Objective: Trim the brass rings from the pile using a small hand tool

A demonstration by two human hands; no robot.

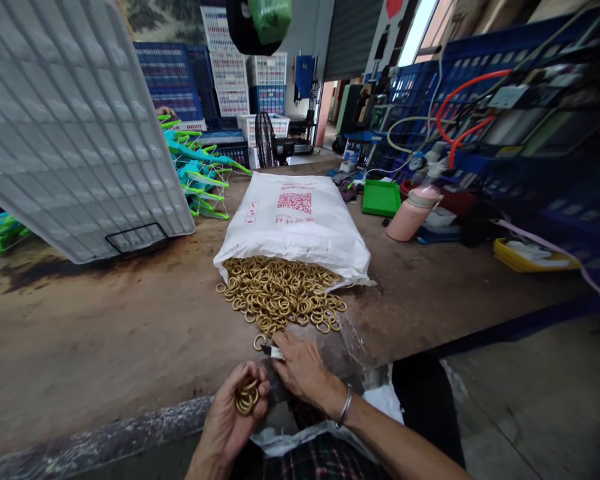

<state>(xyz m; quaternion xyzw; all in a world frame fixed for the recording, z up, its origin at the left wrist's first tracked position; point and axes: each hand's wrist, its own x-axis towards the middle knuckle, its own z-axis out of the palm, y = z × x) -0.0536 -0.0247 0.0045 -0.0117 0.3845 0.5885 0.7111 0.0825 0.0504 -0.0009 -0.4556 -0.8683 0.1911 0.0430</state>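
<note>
My left hand (pixel 234 410) is cupped and closed round several brass-coloured rings (pixel 247 398), low at the table's front edge. Just to its right, my right hand (pixel 304 367) reaches over the tabletop. Its fingers are closed on a small dark-tipped tool with a white band (pixel 275 351); most of the tool is hidden, and its kind does not show. One loose ring (pixel 260 342) lies by the tool's tip. Beyond the hands, a pile of brass-coloured rings (pixel 285 297) spills from the mouth of a white woven sack (pixel 300 230) with red print, lying on its side.
A large pale ribbed plastic panel (pixel 80 127) stands on the left, with blue and green plastic parts (pixel 200 170) beside it. On the right are a green tray (pixel 381 197), a pink bottle (pixel 413 215) and a yellow tray (pixel 530 256). The wooden table (pixel 105 333) ends near my lap.
</note>
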